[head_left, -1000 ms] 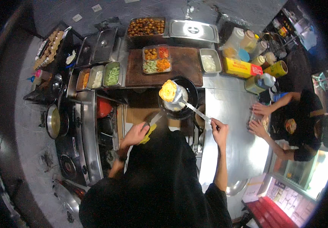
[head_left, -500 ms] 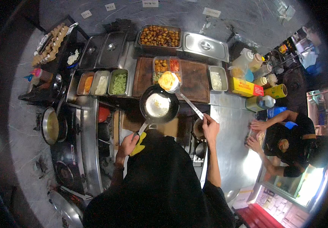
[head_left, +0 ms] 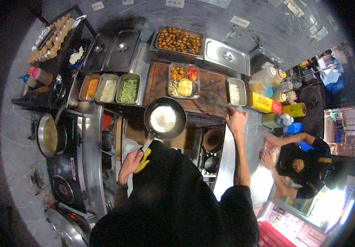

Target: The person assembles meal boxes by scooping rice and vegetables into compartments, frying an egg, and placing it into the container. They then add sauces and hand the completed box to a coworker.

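My left hand (head_left: 130, 165) is closed around the handle of a black frying pan (head_left: 173, 132), with a yellow cloth (head_left: 143, 160) tucked under its grip. The pan hovers just in front of a wooden cutting board (head_left: 212, 88), its inside shiny and pale in the middle. On the board stands a clear compartment tray (head_left: 198, 77) with small browned potatoes, red pieces and shredded greens. A yellow cooked egg (head_left: 184, 87) lies in its near right part. My right hand (head_left: 236, 120) is at the board's right front corner, fingers pinched together; what they hold, if anything, cannot be made out.
Metal pans of food and lids line the counter, including a potato pan (head_left: 179, 41) behind the board. Squeeze bottles and a yellow box (head_left: 261, 102) stand right. A co-worker's hands (head_left: 270, 152) work at the steel counter. A stove (head_left: 64, 185) is left.
The egg has gone from the metal spoon into the tray. The spoon no longer shows clearly. My right hand moved forward and right; the pan moved slightly left and nearer.
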`<act>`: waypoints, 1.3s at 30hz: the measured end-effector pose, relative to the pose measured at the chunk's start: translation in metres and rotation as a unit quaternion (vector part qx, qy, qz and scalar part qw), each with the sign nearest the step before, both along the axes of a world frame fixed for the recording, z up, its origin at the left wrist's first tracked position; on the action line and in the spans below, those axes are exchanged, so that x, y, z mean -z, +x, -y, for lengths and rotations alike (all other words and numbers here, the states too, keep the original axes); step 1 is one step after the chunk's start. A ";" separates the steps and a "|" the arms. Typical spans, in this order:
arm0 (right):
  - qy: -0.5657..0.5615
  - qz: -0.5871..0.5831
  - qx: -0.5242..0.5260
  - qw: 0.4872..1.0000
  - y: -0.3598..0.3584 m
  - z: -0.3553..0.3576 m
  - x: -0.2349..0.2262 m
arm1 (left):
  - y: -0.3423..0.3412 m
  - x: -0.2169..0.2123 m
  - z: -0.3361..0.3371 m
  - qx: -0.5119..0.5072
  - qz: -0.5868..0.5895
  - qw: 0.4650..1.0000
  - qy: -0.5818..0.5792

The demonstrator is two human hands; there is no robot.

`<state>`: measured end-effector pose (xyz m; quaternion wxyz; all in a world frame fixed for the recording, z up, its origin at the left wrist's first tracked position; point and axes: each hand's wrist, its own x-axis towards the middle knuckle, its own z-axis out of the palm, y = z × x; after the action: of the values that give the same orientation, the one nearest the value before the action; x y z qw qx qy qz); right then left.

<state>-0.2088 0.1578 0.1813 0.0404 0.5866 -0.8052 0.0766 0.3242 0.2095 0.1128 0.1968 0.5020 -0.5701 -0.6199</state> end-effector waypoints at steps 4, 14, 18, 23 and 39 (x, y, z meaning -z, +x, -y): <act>0.026 -0.043 -0.053 0.997 -0.009 0.018 -0.022 | 0.002 -0.008 0.004 0.023 0.036 0.999 -0.012; 0.065 -0.095 -0.084 0.990 0.000 0.039 -0.060 | 0.006 -0.009 0.005 0.012 0.037 0.999 -0.037; 0.058 -0.098 -0.086 0.990 0.004 0.042 -0.068 | 0.014 0.012 0.006 0.003 0.043 0.998 -0.038; 0.047 -0.128 -0.101 0.985 0.005 0.047 -0.071 | 0.005 -0.011 0.017 0.001 0.032 0.999 -0.035; 0.114 -0.226 -0.159 0.954 0.012 0.116 -0.127 | 0.021 -0.014 0.040 0.061 0.048 0.997 -0.001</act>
<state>-0.1971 0.0419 0.3082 0.1413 0.7101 -0.6745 -0.1442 0.3455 0.1698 0.1271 0.1316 0.4957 -0.6092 -0.6049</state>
